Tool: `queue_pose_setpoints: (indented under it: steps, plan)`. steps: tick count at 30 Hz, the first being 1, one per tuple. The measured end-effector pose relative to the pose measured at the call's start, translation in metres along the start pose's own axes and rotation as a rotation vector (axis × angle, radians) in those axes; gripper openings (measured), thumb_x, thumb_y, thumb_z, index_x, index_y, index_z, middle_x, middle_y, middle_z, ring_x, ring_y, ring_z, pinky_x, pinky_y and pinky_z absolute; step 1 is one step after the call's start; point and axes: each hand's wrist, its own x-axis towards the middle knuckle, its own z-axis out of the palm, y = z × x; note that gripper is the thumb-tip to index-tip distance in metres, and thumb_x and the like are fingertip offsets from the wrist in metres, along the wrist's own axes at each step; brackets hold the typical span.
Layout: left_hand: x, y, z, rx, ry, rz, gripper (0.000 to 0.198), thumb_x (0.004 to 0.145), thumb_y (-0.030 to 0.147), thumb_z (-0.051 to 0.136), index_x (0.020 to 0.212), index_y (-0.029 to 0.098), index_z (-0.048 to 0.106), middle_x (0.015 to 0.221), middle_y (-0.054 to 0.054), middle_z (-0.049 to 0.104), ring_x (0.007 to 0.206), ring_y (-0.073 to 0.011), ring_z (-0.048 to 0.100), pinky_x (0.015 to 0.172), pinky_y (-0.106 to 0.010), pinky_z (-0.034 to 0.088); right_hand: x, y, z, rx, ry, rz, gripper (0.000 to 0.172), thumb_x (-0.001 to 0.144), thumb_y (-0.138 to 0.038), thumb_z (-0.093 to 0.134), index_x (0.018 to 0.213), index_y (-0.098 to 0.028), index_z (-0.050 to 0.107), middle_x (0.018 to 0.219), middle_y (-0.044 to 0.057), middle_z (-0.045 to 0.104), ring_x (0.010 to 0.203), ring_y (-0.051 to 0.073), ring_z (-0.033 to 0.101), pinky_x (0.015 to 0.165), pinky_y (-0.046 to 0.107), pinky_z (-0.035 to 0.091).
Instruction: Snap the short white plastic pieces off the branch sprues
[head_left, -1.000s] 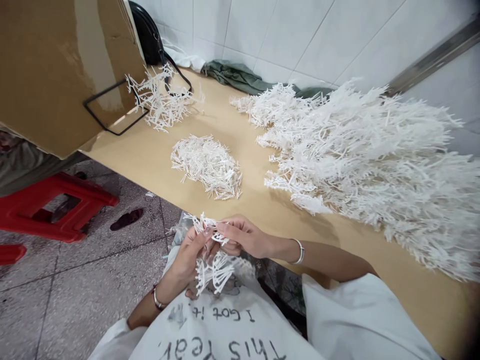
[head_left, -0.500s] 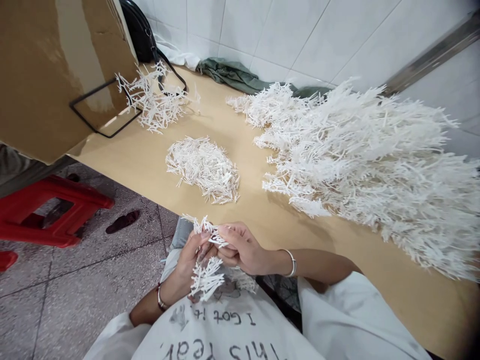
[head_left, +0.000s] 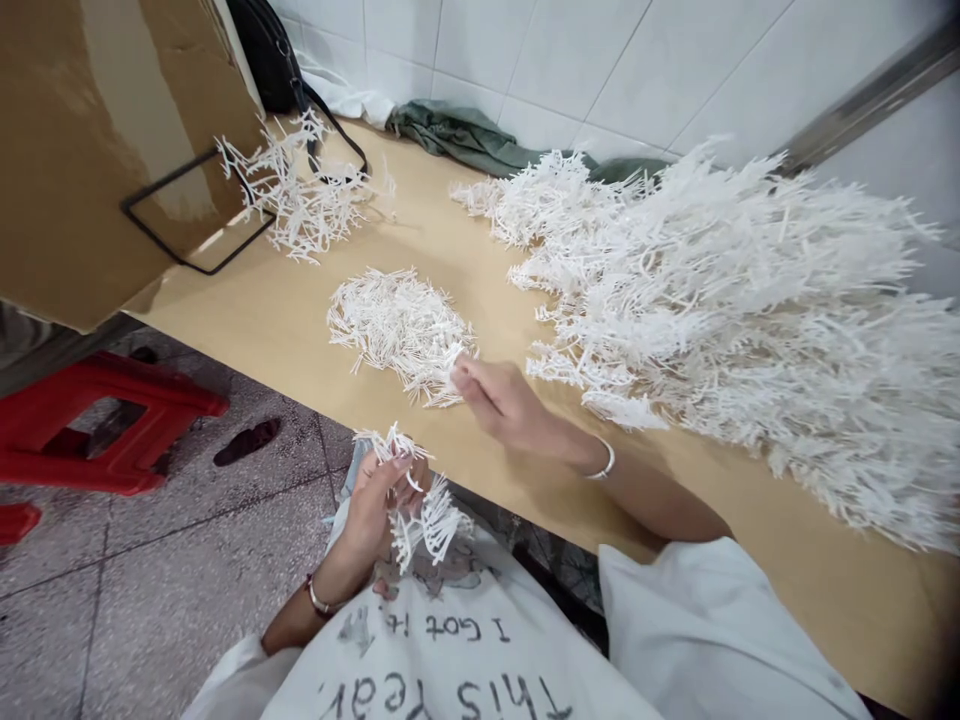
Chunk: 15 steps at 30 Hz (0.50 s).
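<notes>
Between the thumb and fingers of my left hand (head_left: 379, 500) is a white branched plastic strip (head_left: 431, 525), its twiggy ends sticking out above and below the grip, over my lap. My right hand (head_left: 502, 400) is closed at the near right edge of a small pile of white plastic bits (head_left: 397, 325) on the table. A little white piece shows at its fingertips, too small to make out fully. To the right lies a large heap of white branched plastic strips (head_left: 720, 320).
A loose clump of bare white sprues (head_left: 300, 190) lies at the back left, beside a cardboard box (head_left: 135, 130) with a black wire frame (head_left: 202, 215). A black bag (head_left: 262, 60) and green cloth (head_left: 465, 135) rest along the tiled wall. A red stool (head_left: 112, 420) stands on the floor.
My right hand has left the strip by my left hand and moved forward to the small pile. My left hand keeps hold of the strip, near the same place.
</notes>
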Motion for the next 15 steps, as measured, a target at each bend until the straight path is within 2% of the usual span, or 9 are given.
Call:
queue_pose_setpoints:
  steps: [4,6,8,10,12,15]
  plan:
    - [0.002,-0.004,0.000,0.066,0.074,-0.001,0.042,0.070,0.032,0.064,0.048,0.018,0.032,0.041,0.008,0.027,0.038,-0.0046,0.026,0.041,-0.021,0.022,0.022,0.031,-0.013,-0.695,-0.081,-0.038,0.030,0.099,-0.028,0.024,0.086,-0.014,0.048,0.075,0.007,0.053,0.068,0.016,0.046,0.061,0.029,0.033]
    - [0.003,-0.005,0.002,0.095,0.094,0.002,0.041,0.069,0.033,0.064,0.048,0.018,0.033,0.041,0.008,0.028,0.037,-0.0044,0.026,0.040,-0.021,0.021,0.029,0.038,-0.015,-0.889,-0.119,-0.044,0.027,0.097,-0.018,0.026,0.095,-0.010,0.052,0.087,0.014,0.057,0.079,0.021,0.049,0.066,0.032,0.036]
    - [0.004,-0.005,0.004,0.127,0.121,0.006,0.040,0.069,0.034,0.066,0.049,0.018,0.034,0.041,0.008,0.029,0.037,-0.0041,0.025,0.039,-0.020,0.020,0.031,0.040,-0.013,-0.920,-0.098,0.003,0.029,0.092,-0.008,0.027,0.106,-0.007,0.053,0.098,0.018,0.055,0.086,0.023,0.051,0.067,0.033,0.039]
    - [0.005,-0.005,0.005,0.146,0.142,0.023,0.040,0.069,0.035,0.067,0.050,0.018,0.035,0.041,0.008,0.029,0.037,-0.0038,0.024,0.039,-0.020,0.019,0.030,0.036,-0.010,-0.840,-0.019,0.060,0.036,0.090,-0.005,0.028,0.120,-0.006,0.047,0.107,0.019,0.052,0.090,0.023,0.052,0.066,0.031,0.041]
    - [0.006,-0.005,0.004,0.169,0.159,0.039,0.040,0.069,0.035,0.067,0.050,0.018,0.036,0.042,0.008,0.031,0.037,-0.0039,0.025,0.039,-0.020,0.020,0.026,0.031,-0.007,-0.733,0.054,0.087,0.039,0.092,-0.012,0.030,0.130,-0.008,0.041,0.113,0.018,0.050,0.091,0.022,0.053,0.065,0.029,0.043]
    - [0.009,-0.006,0.003,0.219,0.177,0.057,0.040,0.070,0.037,0.067,0.050,0.017,0.038,0.042,0.007,0.033,0.039,-0.0044,0.027,0.041,-0.021,0.021,0.019,0.023,-0.004,-0.622,0.045,0.079,0.035,0.095,-0.025,0.032,0.123,-0.011,0.048,0.108,0.015,0.054,0.086,0.020,0.055,0.065,0.029,0.043]
